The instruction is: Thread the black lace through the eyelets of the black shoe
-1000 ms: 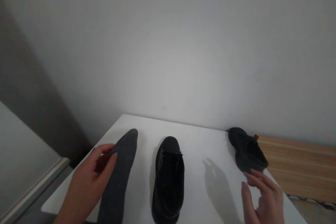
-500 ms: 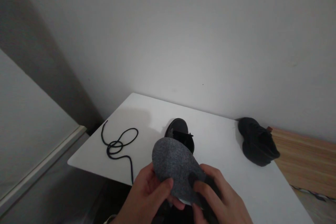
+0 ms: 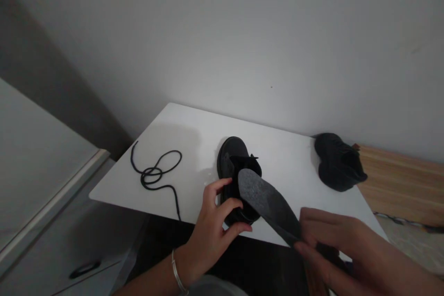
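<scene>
Two hands work at a black shoe point(image 3: 234, 147) near the front edge of a white table point(image 3: 287, 148), with twelve o'clock toward the wall point(image 3: 243, 46). The right hand point(image 3: 335, 243), closed in a pinch of thumb and fingers, has hold of one end of a grey insole point(image 3: 270, 203). The insole slants above the table edge, its long axis running from four o'clock to between ten and eleven, its rounded free end pointing over the shoe's opening. The shoe sits upright, its toe pointing just short of twelve. The left hand point(image 3: 212, 226), half open with curled fingers, grips its nine-o'clock side, thumb by the heel; a thin bracelet point(image 3: 176, 272) circles that wrist. At nine o'clock from the shoe lies a looped black lace point(image 3: 152, 180), one end reaching the table's front edge. Between two and three o'clock, well apart, another black shoe point(image 3: 337, 163) points its toe between ten and eleven; past it is a wood-grain board point(image 3: 402, 187). A dark handle point(image 3: 84, 269) shows at seven, below the table.
</scene>
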Motion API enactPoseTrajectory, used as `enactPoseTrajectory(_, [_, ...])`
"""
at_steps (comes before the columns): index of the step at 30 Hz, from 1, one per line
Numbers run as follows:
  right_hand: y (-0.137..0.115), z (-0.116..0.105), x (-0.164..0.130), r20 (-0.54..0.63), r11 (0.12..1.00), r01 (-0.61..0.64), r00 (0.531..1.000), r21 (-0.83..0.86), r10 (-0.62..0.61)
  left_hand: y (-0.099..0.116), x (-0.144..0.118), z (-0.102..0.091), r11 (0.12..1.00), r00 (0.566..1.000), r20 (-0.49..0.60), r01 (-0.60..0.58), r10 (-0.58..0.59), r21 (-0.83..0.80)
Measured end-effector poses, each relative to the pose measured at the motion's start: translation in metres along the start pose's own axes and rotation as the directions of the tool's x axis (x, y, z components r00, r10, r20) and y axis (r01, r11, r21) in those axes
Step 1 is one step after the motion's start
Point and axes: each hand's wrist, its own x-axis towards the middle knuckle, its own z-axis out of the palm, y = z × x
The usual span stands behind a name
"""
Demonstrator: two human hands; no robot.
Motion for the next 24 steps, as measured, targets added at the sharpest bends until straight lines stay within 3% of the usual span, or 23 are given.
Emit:
enactPoseTrajectory(8, [-0.003, -0.006, 0.025, 0.194, 0.971, -0.082, 0.973, -0.224, 0.127, 0.002, -0.001, 0.004, 0.963, 0.981, 0.046, -0.196, 0.191, 0.183])
enactPoseTrajectory(14, [-0.004, -0.003, 0.071, 0.287, 0.96, -0.12, 0.938, -0.252, 0.193, -0.005, -0.006, 0.001, 0.95, 0.974, 0.034, -0.224, 0.222, 0.219])
enactPoseTrajectory(20, [0.004, 0.026, 0.095, 0.148, 0.897, -0.166, 0.958, -0.41, 0.245, -0.006, -0.011, 0.003, 0.98, 0.988, 0.017, -0.152, 0.151, 0.127])
enactPoseTrajectory(24, [0.008, 0.047, 0.099, 0.064, 0.807, -0.109, 0.982, -0.581, 0.179, -0.007, -0.009, 0.003, 0.981, 0.988, 0.036, -0.15, 0.147, 0.124])
